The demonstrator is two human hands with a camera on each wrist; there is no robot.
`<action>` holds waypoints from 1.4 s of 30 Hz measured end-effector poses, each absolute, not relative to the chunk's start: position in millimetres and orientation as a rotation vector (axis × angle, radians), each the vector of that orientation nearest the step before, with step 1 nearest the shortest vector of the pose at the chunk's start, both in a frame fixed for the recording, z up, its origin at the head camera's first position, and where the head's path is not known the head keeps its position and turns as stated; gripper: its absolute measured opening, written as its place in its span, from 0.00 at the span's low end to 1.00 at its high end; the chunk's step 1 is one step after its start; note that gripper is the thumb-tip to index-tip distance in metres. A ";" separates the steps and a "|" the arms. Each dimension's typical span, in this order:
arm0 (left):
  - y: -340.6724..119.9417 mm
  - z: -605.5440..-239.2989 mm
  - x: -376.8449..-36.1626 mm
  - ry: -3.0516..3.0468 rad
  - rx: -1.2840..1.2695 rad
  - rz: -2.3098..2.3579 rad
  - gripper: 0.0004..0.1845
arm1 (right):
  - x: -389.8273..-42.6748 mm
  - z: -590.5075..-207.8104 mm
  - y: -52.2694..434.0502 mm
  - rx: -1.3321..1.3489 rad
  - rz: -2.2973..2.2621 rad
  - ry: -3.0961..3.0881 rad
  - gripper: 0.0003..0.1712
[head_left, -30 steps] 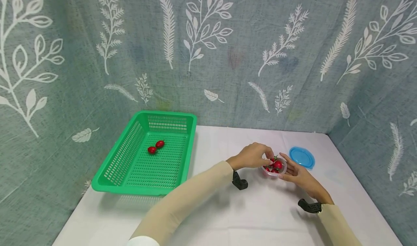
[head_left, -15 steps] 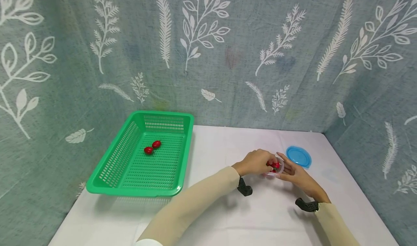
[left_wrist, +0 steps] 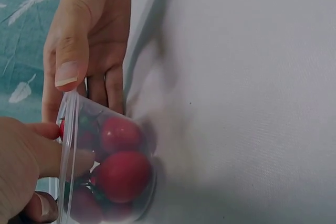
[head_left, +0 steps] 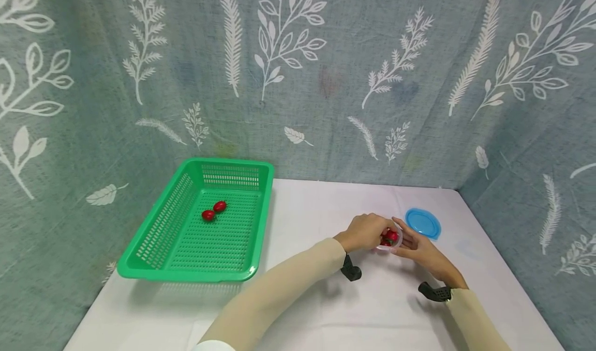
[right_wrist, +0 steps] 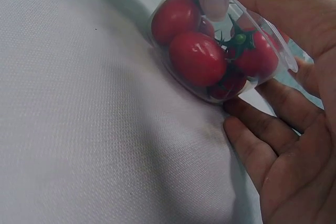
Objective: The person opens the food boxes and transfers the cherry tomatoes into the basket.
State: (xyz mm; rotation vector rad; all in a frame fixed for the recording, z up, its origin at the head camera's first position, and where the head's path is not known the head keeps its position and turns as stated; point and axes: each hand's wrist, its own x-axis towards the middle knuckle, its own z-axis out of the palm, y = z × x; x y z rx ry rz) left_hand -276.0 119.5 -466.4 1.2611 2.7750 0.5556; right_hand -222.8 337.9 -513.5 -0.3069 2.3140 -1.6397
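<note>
A small clear plastic tub (head_left: 399, 244) stands at the right of the table, with several red tomatoes (right_wrist: 197, 59) inside, some with green stems. My right hand (head_left: 426, 253) holds the tub from the right, thumb and fingers on either side of it. From the left, my left hand (head_left: 365, 232) reaches through the opening. One of its fingers (left_wrist: 81, 162) shows through the tub wall among the tomatoes. Whether it pinches one cannot be made out. Two red tomatoes (head_left: 214, 211) lie close together in the green basket (head_left: 267, 206).
A blue lid (head_left: 423, 223) lies flat behind the right hand. The green basket takes up the table's left side. White cloth (head_left: 326, 201) covers the table, and a grey-green leaf-patterned curtain (head_left: 298, 82) hangs behind and at both sides.
The left hand has lowered its fingers further into the tub, and the tomatoes there have shifted. The right hand stays at the tub. The whole view has drifted slightly.
</note>
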 end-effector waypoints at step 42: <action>127.8 -472.8 -277.0 2.846 1.358 0.387 0.16 | -222.0 -512.0 336.9 -0.324 -1.672 2.289 0.54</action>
